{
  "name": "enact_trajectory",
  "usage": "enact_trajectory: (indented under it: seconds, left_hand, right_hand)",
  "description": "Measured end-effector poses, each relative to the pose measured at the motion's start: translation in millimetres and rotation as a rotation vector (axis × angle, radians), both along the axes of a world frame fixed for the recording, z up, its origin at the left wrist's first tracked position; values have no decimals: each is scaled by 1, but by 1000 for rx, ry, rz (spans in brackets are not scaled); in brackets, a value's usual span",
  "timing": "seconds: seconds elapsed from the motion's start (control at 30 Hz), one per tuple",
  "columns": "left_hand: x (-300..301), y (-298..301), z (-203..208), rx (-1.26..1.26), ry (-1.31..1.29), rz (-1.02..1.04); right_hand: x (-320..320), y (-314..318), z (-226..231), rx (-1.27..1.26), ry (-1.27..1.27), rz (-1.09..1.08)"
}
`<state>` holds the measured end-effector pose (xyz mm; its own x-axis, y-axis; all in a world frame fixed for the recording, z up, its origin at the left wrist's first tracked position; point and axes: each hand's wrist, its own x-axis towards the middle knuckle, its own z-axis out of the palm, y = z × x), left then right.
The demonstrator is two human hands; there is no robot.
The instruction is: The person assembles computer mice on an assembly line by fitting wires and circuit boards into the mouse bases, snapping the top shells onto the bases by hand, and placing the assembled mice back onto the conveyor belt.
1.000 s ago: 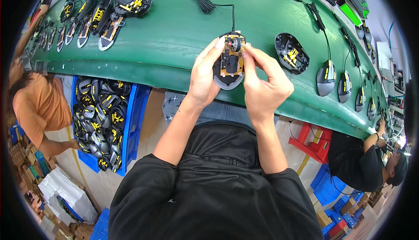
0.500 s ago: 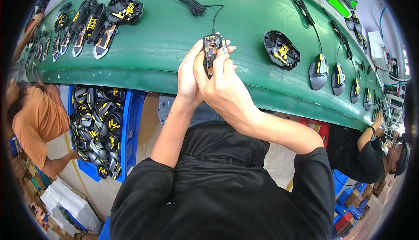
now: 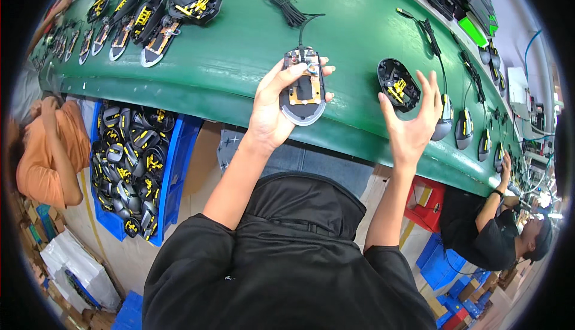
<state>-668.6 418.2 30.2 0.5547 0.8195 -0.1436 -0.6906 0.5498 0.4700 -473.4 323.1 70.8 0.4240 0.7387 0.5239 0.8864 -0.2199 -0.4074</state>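
My left hand [image 3: 272, 99] is closed around a computer mouse base [image 3: 304, 93], its brown circuit board facing up and its thumb side resting on the board's upper part. From the base's far end a black cable [image 3: 286, 7] runs to a tied bundle on the green bench. My right hand [image 3: 414, 120] is open, thumb and fingers spread around the near end of a black mouse top shell [image 3: 398, 84]. That shell lies inside up, showing yellow parts; whether my fingers touch it I cannot tell.
Assembled mice [image 3: 464, 129] with cables line the green bench [image 3: 239, 48] on the right. Opened mice [image 3: 159, 45] stand in a row on the left. A blue crate [image 3: 173, 180] full of mouse shells is below the bench. Co-workers [image 3: 51, 150] sit on both sides.
My right hand has left the mouse base and moved right to the top shell, fingers spreading. My left hand keeps the base, now turned with its board in plain view.
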Motion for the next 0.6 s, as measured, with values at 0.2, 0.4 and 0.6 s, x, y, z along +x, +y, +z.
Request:
enact_trajectory:
  seconds: [0.2, 0.4, 0.6]
  left_hand:
    - [0, 0, 5, -10, 104, -10]
    - [-6, 1, 6, -27, 47, -16]
    - [2, -1, 5, 77, 168, 0]
  right_hand:
    - [42, -10, -26, -4, 572, 5]
    - [31, -2, 7, 110, 691, 181]
    - [-16, 24, 16, 206, 1275, 363]
